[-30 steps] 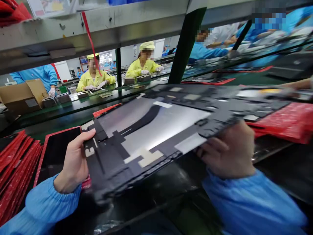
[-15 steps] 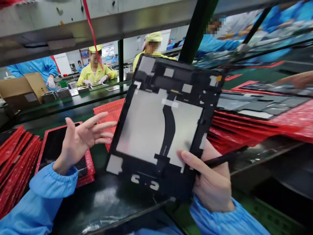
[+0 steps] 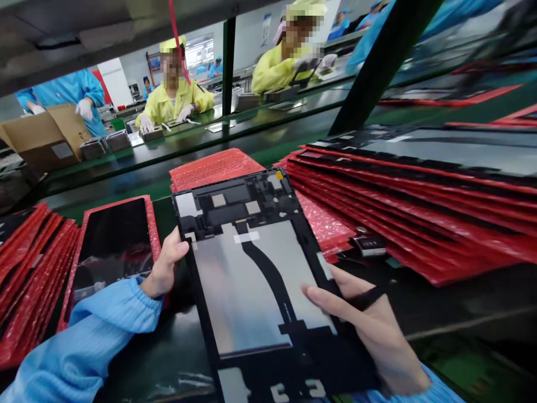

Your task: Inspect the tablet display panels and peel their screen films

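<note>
A black-framed tablet panel (image 3: 247, 285) is held between both hands above a dark work surface (image 3: 461, 296), with its silver back and black flex strip facing up and its far end tilted away from the wearer. The left hand (image 3: 165, 266), in a blue sleeve (image 3: 104, 319), is turned inward, and its grip is closed on the panel's left edge, with the fingers (image 3: 174, 252) curled around it. The right hand (image 3: 369, 330) is set at the lower right, and its grip is also closed on the panel, with the fingers (image 3: 323, 296) laid across the silver face. A slim black item (image 3: 364, 299) is seen against that hand, but it cannot be identified. Red bubble sleeves are stacked at the right (image 3: 398, 212) and left (image 3: 29, 268), and a red bubble sheet (image 3: 213, 170) lies just beyond the panel. A dark-screened panel in a red sleeve (image 3: 113, 252) lies just beside the left hand. Beyond the line, co-workers in yellow gowns (image 3: 174, 95) are seated at the benches.
</note>
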The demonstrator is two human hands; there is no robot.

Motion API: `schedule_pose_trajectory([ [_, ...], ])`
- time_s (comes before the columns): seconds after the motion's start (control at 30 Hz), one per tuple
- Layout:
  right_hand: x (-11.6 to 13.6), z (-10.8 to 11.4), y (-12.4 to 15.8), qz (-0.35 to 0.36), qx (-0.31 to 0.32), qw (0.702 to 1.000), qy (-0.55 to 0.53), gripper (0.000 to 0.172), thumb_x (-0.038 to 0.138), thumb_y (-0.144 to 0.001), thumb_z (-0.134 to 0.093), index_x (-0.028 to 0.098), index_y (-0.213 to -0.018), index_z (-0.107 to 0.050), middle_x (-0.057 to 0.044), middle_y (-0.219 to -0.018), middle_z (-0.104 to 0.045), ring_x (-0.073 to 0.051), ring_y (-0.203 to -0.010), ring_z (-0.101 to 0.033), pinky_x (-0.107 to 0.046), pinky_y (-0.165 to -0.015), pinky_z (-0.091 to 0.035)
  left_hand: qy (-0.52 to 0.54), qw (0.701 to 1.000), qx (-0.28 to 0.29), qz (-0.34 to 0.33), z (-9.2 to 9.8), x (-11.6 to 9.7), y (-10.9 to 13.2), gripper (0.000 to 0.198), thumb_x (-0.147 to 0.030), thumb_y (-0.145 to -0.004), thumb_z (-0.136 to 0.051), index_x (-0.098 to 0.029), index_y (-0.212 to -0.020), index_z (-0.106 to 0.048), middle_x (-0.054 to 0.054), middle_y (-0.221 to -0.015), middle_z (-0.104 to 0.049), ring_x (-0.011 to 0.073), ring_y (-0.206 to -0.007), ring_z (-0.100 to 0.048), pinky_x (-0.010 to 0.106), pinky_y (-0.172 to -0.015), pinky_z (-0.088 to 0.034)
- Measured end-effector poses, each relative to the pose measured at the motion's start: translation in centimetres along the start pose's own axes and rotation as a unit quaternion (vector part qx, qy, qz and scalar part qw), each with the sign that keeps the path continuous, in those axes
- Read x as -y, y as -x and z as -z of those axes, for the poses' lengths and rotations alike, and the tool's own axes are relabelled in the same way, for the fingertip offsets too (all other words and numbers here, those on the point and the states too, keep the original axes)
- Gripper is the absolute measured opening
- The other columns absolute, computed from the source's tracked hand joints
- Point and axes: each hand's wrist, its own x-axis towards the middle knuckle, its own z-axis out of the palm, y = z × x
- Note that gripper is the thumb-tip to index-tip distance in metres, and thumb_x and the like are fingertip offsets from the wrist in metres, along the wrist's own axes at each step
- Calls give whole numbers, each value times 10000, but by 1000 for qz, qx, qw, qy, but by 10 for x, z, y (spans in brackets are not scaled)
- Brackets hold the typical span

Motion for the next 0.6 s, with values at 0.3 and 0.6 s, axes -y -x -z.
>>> schedule_pose_trajectory([
  [0.3, -1, 2, 4, -13, -30, 999, 40, 365, 412, -657, -775, 212, -950, -690, -13, -587, -594, -157, -501, -552, -246, -470, -498, -12, 1000, -28, 7, 0, 6, -4, 289, -376, -698, -599, -155, -863, -685, 44, -730, -674, 221, -695, -614, 308, -661, -454],
  [0.6, 0, -2, 5, 5, -31, 998, 52, 299, 412, -666, -765, 223, -890, -705, -23, -617, -593, -153, -519, -532, -270, -548, -524, -106, 989, -89, 48, -3, 3, -4, 244, -384, -699, -603, -159, -608, -579, 3, -575, -538, 130, -528, -439, 251, -501, -347],
])
